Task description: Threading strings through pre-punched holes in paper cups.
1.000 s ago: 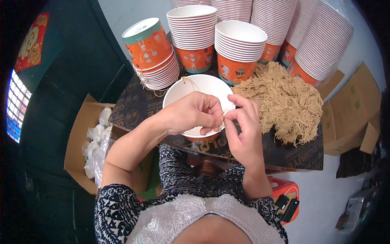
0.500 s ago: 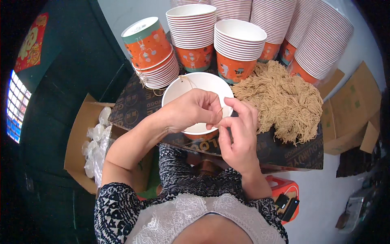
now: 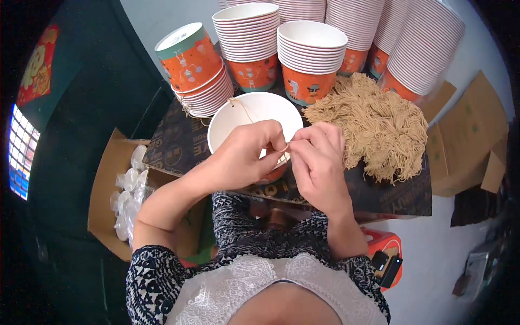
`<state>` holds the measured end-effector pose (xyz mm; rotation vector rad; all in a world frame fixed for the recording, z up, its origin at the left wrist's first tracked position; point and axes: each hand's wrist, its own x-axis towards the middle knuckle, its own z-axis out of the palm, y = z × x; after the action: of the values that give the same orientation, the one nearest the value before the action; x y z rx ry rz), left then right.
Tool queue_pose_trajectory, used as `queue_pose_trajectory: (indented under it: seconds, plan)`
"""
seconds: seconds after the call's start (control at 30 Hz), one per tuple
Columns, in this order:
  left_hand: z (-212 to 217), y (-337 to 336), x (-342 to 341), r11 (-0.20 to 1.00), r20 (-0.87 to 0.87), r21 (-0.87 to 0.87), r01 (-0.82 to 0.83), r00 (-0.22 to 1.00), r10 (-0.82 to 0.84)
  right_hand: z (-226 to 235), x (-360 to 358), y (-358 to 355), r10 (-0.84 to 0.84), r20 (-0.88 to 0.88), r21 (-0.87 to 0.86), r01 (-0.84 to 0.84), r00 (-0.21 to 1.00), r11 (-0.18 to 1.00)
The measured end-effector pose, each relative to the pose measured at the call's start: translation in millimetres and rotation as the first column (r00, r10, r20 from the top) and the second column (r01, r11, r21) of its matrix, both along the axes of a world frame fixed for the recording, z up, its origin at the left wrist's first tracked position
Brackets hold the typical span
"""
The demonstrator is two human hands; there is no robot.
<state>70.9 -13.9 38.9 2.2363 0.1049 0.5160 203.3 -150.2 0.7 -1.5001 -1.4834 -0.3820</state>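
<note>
Both hands meet over the white bowl's (image 3: 238,116) near rim: left hand (image 3: 246,157) and right hand (image 3: 319,162) pinch one thin strand (image 3: 285,147) together, noodle pile (image 3: 374,124) crowding the right, cup stacks (image 3: 311,54) walling the back

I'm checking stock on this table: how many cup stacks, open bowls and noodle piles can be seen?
Cup stacks: 6, e.g. the front one
Open bowls: 1, under both hands
Noodle piles: 1
Total: 8
</note>
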Motion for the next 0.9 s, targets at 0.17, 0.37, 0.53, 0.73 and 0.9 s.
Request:
queue_pose_trajectory:
  seconds: [0.17,0.37,0.53,0.73,0.9]
  plan:
    - [3.6,-14.0,-6.1,0.925,0.143,0.379,-0.037,0.99,-0.02,1.0,-3.1,0.5,0.039,-0.054,-0.078,-0.043,0.998,0.996]
    - [-1.6,-19.6,-8.7,0.835,0.229,0.531,-0.143,0.973,0.021,0.4,-4.3,1.7,0.113,-0.125,-0.077,-0.123,0.986,0.989]
    - [-5.3,-17.8,-7.8,0.83,0.28,0.538,-0.145,0.96,-0.014,-3.4,-1.7,3.1,0.139,-0.145,-0.061,-0.15,0.98,0.987]
    - [-2.7,-15.7,-6.3,0.862,0.292,0.489,-0.131,0.956,-0.02,-4.3,1.6,3.8,0.175,-0.188,-0.036,-0.185,0.967,0.982]
    - [-2.9,-12.3,-7.0,0.877,0.285,0.464,-0.125,0.959,-0.014,-4.6,1.8,1.6,0.197,-0.236,-0.025,-0.209,0.952,0.978]
